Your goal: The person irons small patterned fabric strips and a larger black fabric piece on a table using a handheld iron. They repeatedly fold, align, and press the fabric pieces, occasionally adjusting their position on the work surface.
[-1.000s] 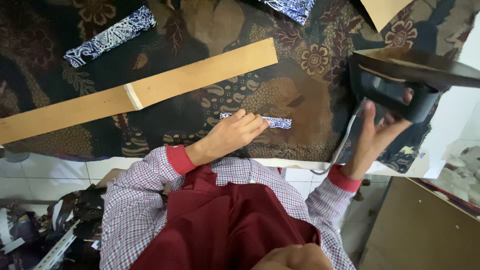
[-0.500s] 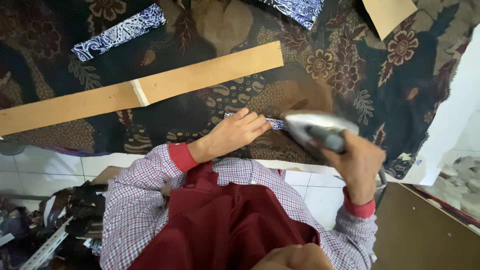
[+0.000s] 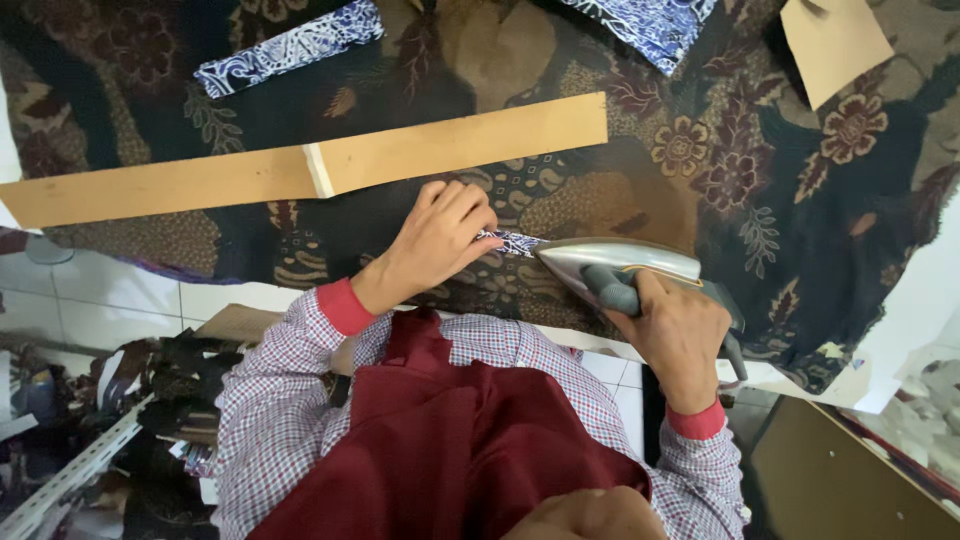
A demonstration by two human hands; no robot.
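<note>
Iron point(image 3: 625, 265), silver, gripped by right hand point(image 3: 680, 335), left hand point(image 3: 440, 240) fingers pinning blue patterned strip point(image 3: 512, 241)

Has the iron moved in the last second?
Yes. The iron has come down from the table's right edge and now sits by the small blue strip.
</note>
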